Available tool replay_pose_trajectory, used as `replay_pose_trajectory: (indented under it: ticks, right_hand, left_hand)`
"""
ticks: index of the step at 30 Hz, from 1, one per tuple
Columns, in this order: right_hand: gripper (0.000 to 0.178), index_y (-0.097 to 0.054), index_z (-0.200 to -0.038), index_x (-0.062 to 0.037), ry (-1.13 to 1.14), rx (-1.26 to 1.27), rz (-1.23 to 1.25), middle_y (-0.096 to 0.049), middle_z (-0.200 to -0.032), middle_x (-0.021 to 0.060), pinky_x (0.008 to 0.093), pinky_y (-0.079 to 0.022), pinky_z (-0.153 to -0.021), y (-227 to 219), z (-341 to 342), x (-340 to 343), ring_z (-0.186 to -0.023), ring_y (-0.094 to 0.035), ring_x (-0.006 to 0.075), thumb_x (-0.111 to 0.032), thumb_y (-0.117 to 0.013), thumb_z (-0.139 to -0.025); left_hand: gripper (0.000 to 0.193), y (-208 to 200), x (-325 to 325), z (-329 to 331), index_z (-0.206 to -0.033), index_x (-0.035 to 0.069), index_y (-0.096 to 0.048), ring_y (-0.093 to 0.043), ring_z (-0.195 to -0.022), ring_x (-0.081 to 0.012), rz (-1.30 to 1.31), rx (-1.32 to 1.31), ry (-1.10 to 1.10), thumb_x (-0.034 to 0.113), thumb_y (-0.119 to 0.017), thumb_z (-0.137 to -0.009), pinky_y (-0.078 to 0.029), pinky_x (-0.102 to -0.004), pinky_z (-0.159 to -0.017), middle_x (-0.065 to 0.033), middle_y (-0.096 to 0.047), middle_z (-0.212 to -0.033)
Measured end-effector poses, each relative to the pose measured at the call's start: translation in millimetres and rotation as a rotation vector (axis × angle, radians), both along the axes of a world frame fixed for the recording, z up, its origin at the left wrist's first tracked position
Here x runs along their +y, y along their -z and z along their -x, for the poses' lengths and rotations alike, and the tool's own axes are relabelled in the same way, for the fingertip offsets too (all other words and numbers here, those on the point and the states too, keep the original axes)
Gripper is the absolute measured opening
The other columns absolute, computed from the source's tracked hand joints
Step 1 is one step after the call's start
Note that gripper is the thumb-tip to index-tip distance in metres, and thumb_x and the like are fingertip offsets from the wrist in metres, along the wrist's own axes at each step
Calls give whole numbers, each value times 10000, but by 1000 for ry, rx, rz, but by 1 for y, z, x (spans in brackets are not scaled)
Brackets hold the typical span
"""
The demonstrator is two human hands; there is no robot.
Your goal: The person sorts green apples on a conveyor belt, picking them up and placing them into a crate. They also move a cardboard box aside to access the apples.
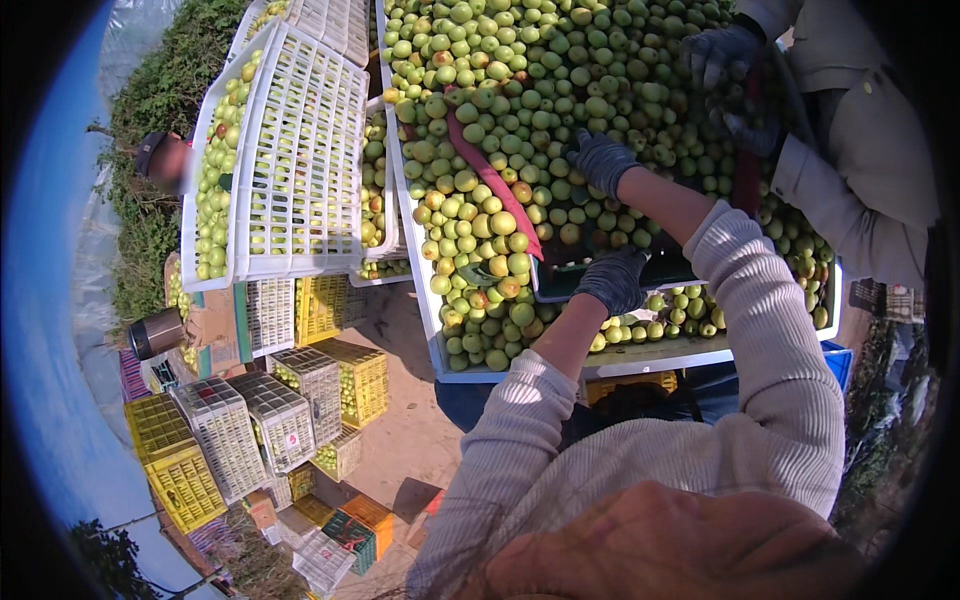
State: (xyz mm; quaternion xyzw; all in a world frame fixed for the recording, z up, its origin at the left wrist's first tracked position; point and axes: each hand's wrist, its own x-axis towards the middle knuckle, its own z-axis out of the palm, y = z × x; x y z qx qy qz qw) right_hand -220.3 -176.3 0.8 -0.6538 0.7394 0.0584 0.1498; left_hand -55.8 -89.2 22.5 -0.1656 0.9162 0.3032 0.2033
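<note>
Small round green fruit, some blushed red, fill a wide white-rimmed sorting table [412, 230]; their exact kind is hard to tell. My right hand [605, 165], in a dark grey glove, reaches over the fruit [560, 205] with its fingers apart. Closer to me, my left hand [613, 283], gloved alike, lies at a dark green recess [665, 268] in the table. Its fingers look loosely spread, their tips partly hidden, and no fruit shows in them. A red padded strip [490, 180] runs through the fruit left of both hands.
Across at the right, another person's gloved hands [722, 55] work in the fruit beside a second red strip [748, 180]. White crates of fruit [305, 150] are stacked at the left. Yellow crates [355, 385] and grey ones stand on the ground. Another person [165, 160] is beyond.
</note>
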Motion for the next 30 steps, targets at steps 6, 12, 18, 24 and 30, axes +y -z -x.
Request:
replay_pose_trajectory:
  ticks: [6,12,18,24,30]
  right_hand:
    - [309,-620,-1245,-122,57,-1,-60,-682,-1184,161,489,-570,-836,-3,5,9,-1047,-697,343,-187,-575,-945]
    - [325,-642,-1181,-63,105,-487,469,-703,-1138,171,458,-563,-860,-11,6,-24,-1028,-687,360,-188,-623,-882]
    - [360,-650,-1260,-97,100,-75,135,-700,-1100,133,448,-548,-886,-23,-37,-93,-1122,-663,299,-301,-510,-1000]
    - [342,-618,-1297,-125,305,-91,50,-726,-1095,152,468,-558,-862,-30,-36,-98,-988,-713,343,-229,-427,-1033]
    - [402,-560,-1286,-29,-130,-236,284,-704,-1051,201,466,-557,-818,-46,-8,-31,-970,-691,379,-152,-617,-907]
  left_hand:
    - [665,-5,0,1,-1392,93,-548,-583,-1225,-346,0,-37,2,314,-756,-801,-472,-444,-1047,-178,-578,-1327]
    - [714,1,-1,-1,-1433,91,-517,-596,-1215,-350,-18,-2,-5,343,-753,-809,-461,-438,-1060,-188,-582,-1348]
    - [712,17,-1,-2,-1430,69,-518,-594,-1225,-344,58,17,75,320,-748,-804,-454,-427,-1074,-199,-591,-1350]
    - [681,10,-1,4,-1407,48,-533,-576,-1262,-339,-17,-66,59,238,-746,-788,-449,-411,-1087,-203,-588,-1355]
    - [614,-1,-1,-1,-1350,47,-578,-593,-1219,-337,-38,13,-21,241,-747,-792,-463,-423,-1059,-183,-612,-1307]
